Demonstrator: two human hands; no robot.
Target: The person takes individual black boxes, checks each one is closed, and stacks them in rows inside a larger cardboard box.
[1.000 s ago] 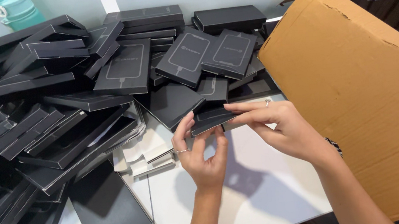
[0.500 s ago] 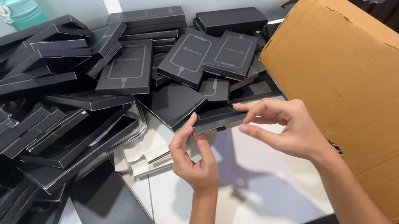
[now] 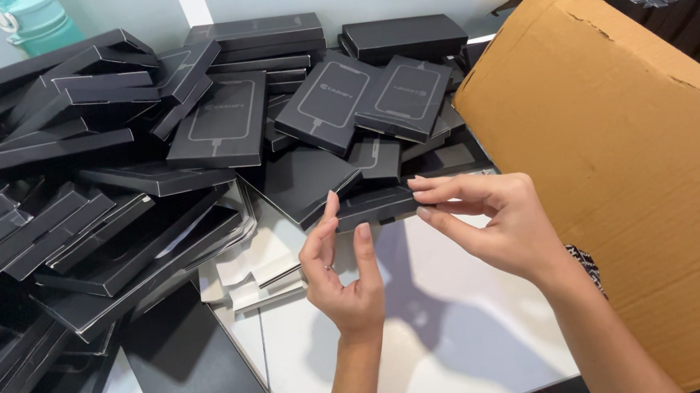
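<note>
Head view, one moment. Item: flat black box [image 3: 376,206], thin card, held level between both hands just above the white table [image 3: 451,332]. Left hand [image 3: 344,269]: thumb and forefinger pinching the box's near left end, other fingers loosely curled. Right hand [image 3: 493,219]: fingers extended along the box's right end, thumb beneath, a light grip. Beyond the left hand: heap of black boxes [image 3: 83,205]; white inserts [image 3: 253,271] just beside it. Right of the right hand: brown carton [image 3: 653,172] packed with black boxes. Handling, as judged: light, stiff, smooth-faced and possibly slippery, corners easily crushed; best taken by the short ends or long edges.
</note>
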